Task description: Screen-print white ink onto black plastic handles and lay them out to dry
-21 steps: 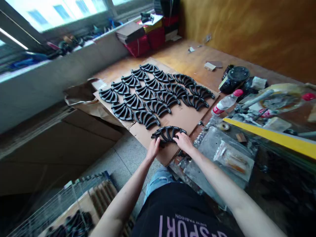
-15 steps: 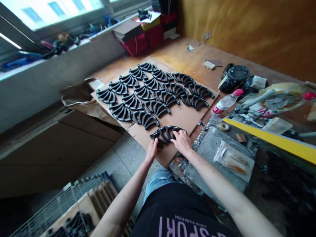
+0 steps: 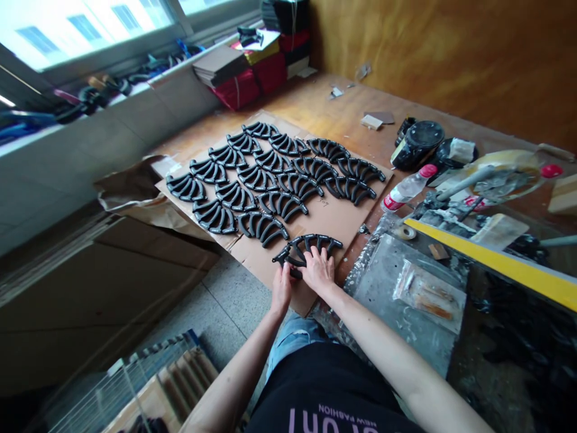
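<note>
Desk (image 3: 297, 93): wooden surface, supporting a flat cardboard sheet (image 3: 345, 213). Cardboard sheet: carries staggered rows of black fan-shaped sets (image 3: 282, 204) of curved bars over its far and middle portion. Near set (image 3: 296, 247): one black fan-shaped set, lying on the near portion of the sheet apart from the rows, its outer arc facing away from the person.

Step in hand (judged): adjusting the curved bars of the near set by hand. Right hand (image 3: 319, 272): placed over the near set, fingers spread across the bars. Left hand (image 3: 282, 290): at the left end of the same set, fingers close together against a bar; whether they pinch it cannot be told.

Next move (judged): calls for light, even pressure from both hands, keeping the outer arc in line while the inner bar ends are squared. Uneven pressure could disturb the spacing.

Visibility limits: the dark heap (image 3: 509, 337) at lower right is too dim to identify. The wire rack (image 3: 195, 340) at lower left is cut off by the frame. Some inner bar ends of the near set are hidden under the right hand; whether its segments are joined or merely butted cannot be determined. The handwritten marking (image 3: 323, 202) on the sheet is illegible.
</note>
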Tool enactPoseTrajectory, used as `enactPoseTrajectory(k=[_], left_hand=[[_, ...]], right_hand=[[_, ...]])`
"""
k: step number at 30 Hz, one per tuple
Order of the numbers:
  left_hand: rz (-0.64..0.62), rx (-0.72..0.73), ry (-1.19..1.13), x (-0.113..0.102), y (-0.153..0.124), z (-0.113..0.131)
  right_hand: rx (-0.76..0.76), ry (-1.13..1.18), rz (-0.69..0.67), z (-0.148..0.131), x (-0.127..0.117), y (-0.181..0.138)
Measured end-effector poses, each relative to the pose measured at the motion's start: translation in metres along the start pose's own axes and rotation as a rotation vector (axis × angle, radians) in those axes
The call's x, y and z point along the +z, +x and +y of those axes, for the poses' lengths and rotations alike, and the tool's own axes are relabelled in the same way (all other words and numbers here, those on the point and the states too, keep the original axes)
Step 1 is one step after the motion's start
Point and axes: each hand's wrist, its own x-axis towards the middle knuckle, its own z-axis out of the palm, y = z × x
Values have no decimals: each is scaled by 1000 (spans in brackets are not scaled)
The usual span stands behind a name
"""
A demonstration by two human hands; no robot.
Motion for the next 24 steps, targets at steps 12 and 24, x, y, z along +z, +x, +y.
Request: enactPoseTrajectory(k=[12,24], left_hand=[[-241,88,333,51,47,58],[-374,41,1057,45,56,65]], right_hand=[[424,99,166,44,-55,98],[421,90,135,46,-44,131]])
